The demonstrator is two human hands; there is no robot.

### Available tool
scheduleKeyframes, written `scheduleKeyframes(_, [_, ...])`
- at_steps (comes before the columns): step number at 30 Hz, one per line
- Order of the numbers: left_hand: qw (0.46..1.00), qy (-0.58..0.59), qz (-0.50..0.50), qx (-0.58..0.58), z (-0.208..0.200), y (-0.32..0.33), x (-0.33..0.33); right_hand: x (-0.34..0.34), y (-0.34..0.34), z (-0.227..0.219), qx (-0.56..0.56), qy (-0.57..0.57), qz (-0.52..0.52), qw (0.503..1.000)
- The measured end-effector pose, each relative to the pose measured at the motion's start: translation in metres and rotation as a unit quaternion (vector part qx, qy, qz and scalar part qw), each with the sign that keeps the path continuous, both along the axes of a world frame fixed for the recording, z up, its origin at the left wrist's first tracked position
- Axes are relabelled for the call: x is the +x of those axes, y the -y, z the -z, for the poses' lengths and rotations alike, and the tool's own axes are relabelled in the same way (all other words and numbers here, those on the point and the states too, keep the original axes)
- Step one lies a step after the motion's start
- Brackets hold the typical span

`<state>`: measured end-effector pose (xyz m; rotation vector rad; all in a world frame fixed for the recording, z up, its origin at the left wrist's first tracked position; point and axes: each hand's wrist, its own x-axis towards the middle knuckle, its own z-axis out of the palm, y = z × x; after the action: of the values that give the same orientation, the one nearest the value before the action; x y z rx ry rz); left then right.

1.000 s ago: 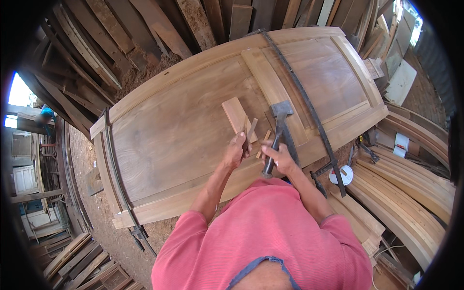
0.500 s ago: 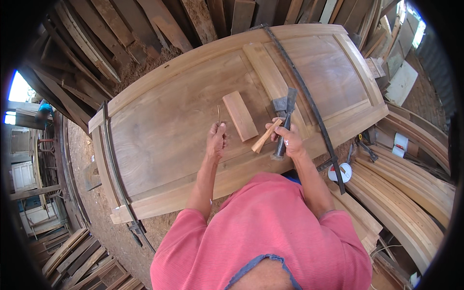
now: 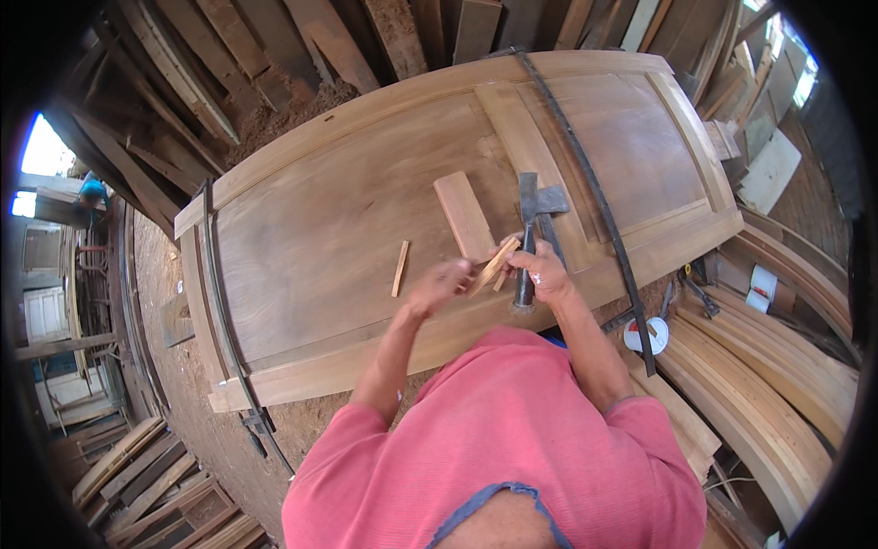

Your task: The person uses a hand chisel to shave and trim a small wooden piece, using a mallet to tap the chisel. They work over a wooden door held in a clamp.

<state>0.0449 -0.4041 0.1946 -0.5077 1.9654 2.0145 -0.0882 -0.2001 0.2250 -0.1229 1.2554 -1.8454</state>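
Observation:
My right hand (image 3: 549, 277) is closed around a broad chisel (image 3: 528, 212), its blade pointing away from me, and also pinches a small wooden strip (image 3: 497, 265). My left hand (image 3: 441, 287), smeared by motion, is at the strip's near end; whether its fingers grip it is unclear. A second short wood strip (image 3: 401, 268) lies on the wooden door (image 3: 311, 265), left of the hands. Beyond them rests a rectangular wood block (image 3: 464, 215). Just past the chisel is a hammer-like tool (image 3: 552, 199) with a dark metal head, its lower part partly hidden by my right hand.
Dark bar clamps cross the door at its left end (image 3: 217, 293) and right part (image 3: 585, 174). To the right stand a white bucket (image 3: 647, 337) and stacked curved boards (image 3: 759, 366). Planks (image 3: 329, 46) lean beyond the door; more timber lies at lower left.
My left hand has let go of a thin wood strip, which now lies on the door, and has moved right to my right hand. The chisel has turned slightly left.

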Motion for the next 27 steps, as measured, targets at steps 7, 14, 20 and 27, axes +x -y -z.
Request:
scheduleKeyframes(7, [0.993, -0.023, -0.107, 0.036, -0.004, -0.036, -0.024, 0.008, 0.019, -0.021, 0.057, -0.004, 0.057, 0.997])
scheduleKeyframes(14, [0.975, -0.021, -0.186, 0.115, -0.002, -0.051, -0.024, 0.016, 0.027, 0.003, 0.119, -0.123, 0.050, 0.984])
scheduleKeyframes(20, [0.938, 0.010, -0.229, 0.259, 0.013, -0.063, -0.018, 0.021, 0.021, -0.001, 0.174, -0.195, 0.009, 0.965])
scheduleKeyframes(27, [0.873, 0.071, -0.439, 0.199, 0.073, -0.008, -0.024, 0.039, 0.002, -0.031, 0.247, -0.219, -0.074, 0.941])
